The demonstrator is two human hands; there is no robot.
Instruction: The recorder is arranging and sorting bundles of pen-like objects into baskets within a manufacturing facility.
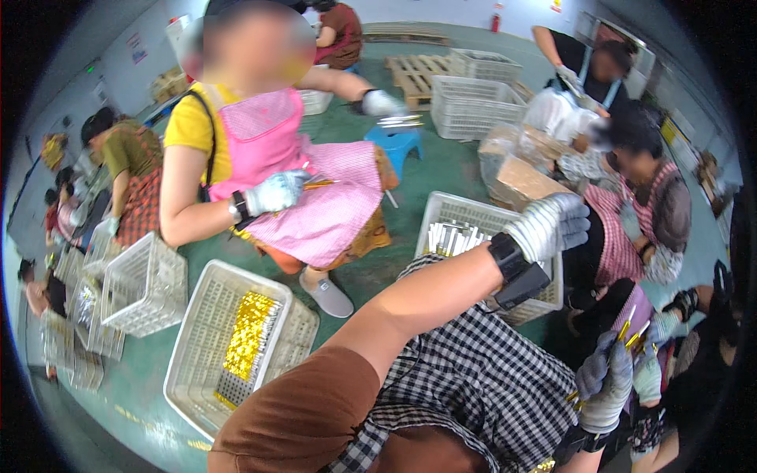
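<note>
My left arm, in a brown sleeve, reaches across to the right. My left hand (548, 227), in a striped white-and-grey glove, is above the rim of a white plastic basket (430, 217) of slim silver-white sticks (457, 239). Its fingers are stretched out, with nothing visible in them. Low at the right, my right hand (605, 386), also gloved, is closed around slim gold sticks (576, 398), whose ends poke out at its side. Right beside it, a co-worker's gloved hand (661, 327) is near more gold-and-white sticks (629, 331); which hand holds those is unclear.
On the green floor at left stands a basket (189, 339) holding many gold sticks (251, 335). Facing me sits a person in a pink apron (264, 130), gold sticks in one gloved hand. A blue stool (398, 146), cardboard box (524, 183), more baskets (471, 106) and seated co-workers surround us.
</note>
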